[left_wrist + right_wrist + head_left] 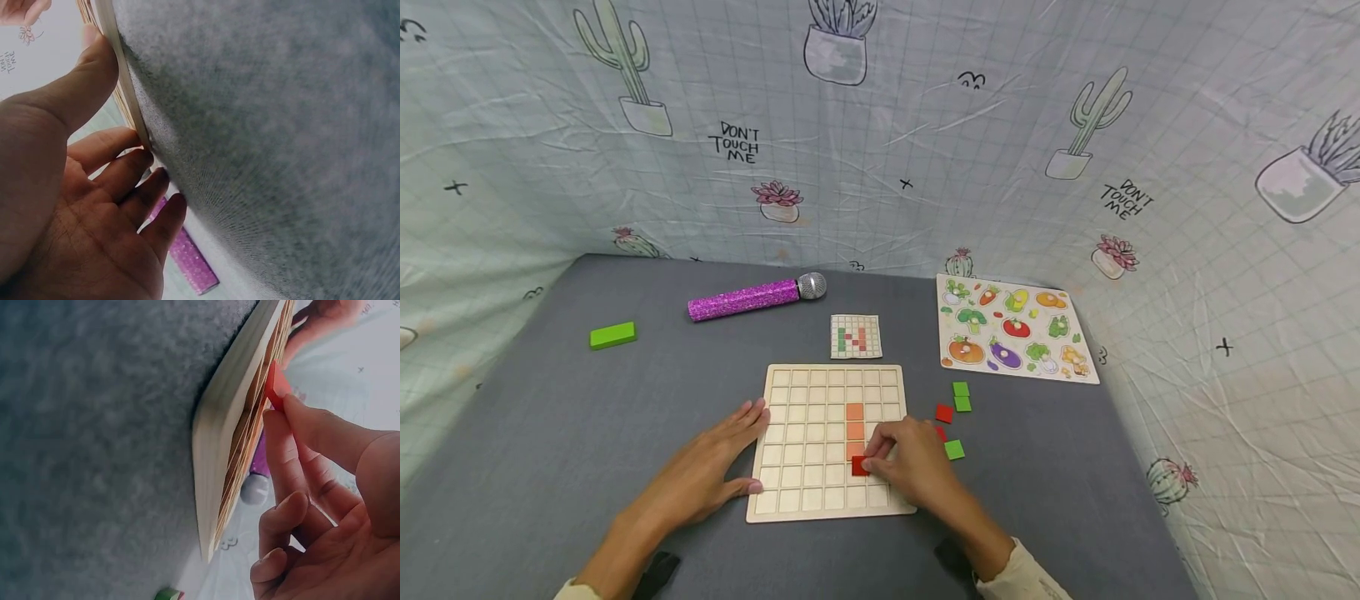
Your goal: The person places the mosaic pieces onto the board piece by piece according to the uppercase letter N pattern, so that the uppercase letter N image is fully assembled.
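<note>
A wooden grid board [801, 475] lies on the grey table. My left hand [703, 471] touches its left edge with extended fingers and thumb; the left wrist view shows the fingertips [177, 203] against the board's side. Between thumb and fingers, my right hand [917, 462] pinches a red square tile [858, 466] at the board's lower right part. In the right wrist view the red tile [275, 387] is tilted above the grid; whether it touches a square I cannot tell. Just above it, three orange tiles [854, 412] fill a column of squares.
Several loose green tiles [961, 389] and red tiles [944, 413] lie right of the board, one partly behind the right hand. A small pattern card [868, 352] lies behind the board. Farther out are a purple glitter microphone [745, 300], a green block [613, 335] and a vegetable puzzle board [992, 321].
</note>
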The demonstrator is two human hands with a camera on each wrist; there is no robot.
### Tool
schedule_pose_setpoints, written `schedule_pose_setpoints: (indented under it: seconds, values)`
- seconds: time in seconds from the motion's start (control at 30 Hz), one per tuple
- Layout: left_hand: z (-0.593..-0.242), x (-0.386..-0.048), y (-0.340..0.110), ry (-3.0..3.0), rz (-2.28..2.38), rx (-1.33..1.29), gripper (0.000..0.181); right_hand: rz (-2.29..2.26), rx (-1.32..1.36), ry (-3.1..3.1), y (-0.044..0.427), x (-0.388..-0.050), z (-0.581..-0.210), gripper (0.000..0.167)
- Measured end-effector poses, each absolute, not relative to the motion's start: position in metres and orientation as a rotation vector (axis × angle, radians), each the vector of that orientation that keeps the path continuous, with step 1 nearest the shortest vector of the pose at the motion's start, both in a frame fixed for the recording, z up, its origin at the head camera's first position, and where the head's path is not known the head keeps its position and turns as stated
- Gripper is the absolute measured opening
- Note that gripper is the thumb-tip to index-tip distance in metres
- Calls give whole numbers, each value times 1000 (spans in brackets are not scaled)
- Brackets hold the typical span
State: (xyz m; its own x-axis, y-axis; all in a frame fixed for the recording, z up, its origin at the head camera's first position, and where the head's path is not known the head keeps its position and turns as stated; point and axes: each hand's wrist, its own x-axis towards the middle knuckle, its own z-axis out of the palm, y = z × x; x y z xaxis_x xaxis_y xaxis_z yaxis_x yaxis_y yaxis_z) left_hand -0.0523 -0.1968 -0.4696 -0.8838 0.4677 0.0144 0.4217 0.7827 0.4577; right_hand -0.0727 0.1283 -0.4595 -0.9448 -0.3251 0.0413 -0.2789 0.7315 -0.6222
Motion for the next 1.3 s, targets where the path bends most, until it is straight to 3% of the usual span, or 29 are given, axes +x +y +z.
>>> schedule_pose_setpoints:
  seconds: [0.67,1.3]
  values:
    - [-472,-53,-196,2885,690,735,96,-856,-586,2867,127,-70,-462,21]
    - [-471,-53,-195,2881,689,693,97,-1130,-369,2861,193,-87,-453,31]
